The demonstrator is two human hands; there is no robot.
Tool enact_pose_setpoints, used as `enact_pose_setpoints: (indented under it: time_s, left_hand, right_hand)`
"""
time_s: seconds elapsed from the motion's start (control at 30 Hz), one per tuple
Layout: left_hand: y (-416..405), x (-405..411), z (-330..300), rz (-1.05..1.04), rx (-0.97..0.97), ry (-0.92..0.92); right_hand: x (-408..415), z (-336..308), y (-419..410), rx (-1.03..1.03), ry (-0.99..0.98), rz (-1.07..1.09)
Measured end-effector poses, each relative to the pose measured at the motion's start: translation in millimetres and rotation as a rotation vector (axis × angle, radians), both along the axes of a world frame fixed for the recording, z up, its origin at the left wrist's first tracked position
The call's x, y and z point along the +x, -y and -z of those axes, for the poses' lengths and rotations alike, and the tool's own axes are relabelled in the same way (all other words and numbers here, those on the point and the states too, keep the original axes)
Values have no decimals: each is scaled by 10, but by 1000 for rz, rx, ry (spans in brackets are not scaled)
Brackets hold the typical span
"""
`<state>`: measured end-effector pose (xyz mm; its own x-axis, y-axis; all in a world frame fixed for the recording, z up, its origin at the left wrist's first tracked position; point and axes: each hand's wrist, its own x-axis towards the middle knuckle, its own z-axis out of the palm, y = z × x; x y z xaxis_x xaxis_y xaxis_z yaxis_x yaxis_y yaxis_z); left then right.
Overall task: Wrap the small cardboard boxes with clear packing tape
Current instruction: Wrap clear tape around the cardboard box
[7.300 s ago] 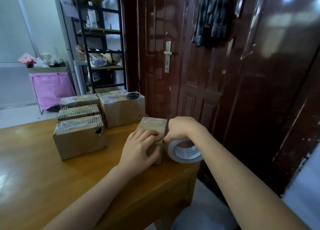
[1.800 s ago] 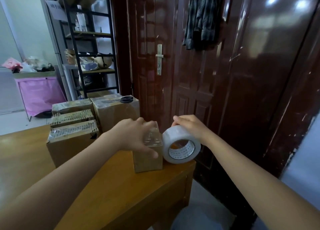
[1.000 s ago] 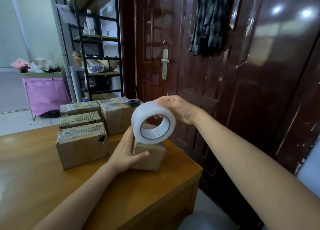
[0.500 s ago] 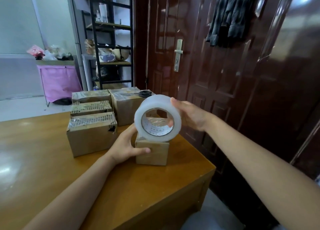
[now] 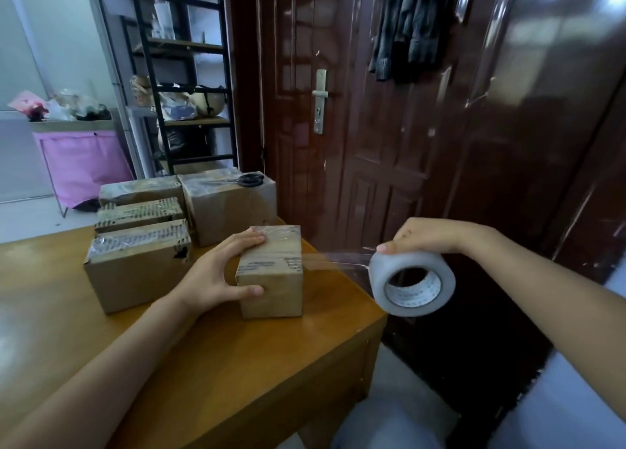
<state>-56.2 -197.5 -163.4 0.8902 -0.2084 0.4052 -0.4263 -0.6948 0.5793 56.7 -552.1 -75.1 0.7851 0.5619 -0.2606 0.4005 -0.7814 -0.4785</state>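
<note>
four taped cardboard boxes [image 5: 135, 265] sit grouped at the far left of your bench [image 5: 237, 364], three lower ones in a row running away from you and a taller one [image 5: 230, 208] just beside them on the right. a pair of black-handled scissors [image 5: 245, 180] lies on top of that taller box. past the bench on the left you can see a pink bin [image 5: 84, 167] and a black shelving rack [image 5: 189, 76].

moving right, your left hand [image 5: 216, 276] grips the small cardboard box [image 5: 271, 272] near the bench's right edge: fingers laid over its top left edge, thumb pressed against the near face. the box stands on the bench, its top shiny with tape and a band of tape across the upper part of the near face.

from the box's right side a strip of clear tape [image 5: 335, 260] stretches through the air, off past the bench edge, to the tape roll [image 5: 411, 284]. your right hand [image 5: 430, 237] holds that roll from above, fingers curled over the top of it and a fingertip on the strip where it leaves the roll. the roll hangs beyond the bench, its open core facing you.

behind everything stands a dark red wooden door [image 5: 355, 126] with a metal handle [image 5: 320, 101], and a dark plaid garment [image 5: 410, 25] hangs on it.
</note>
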Motion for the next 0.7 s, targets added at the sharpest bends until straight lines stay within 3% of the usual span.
enact_pose_setpoints:
  time_s: [0.07,0.2,0.3,0.47,0.6,0.7]
  left_hand:
    - [-14,-28,-184,-23,201,-40]
    - [170,59,-613,-59,782,-78]
    - [471,161,-789,-72,1058,-168]
    - [741,235,-745,-130,1077,-269]
    - [858,195,-660,-198,1129,-209]
    - [767,182,-671,-160,1124,-167]
  right_hand:
    - [-1,-20,99,48,-12,24]
    - [3,-48,274,171,-13,84]
    - [-7,-42,224,153,28,66]
    - [-8,16,244,129,103,99]
    - [-5,-9,224,86,116,86]
    - [-4,-10,240,-62,131,78]
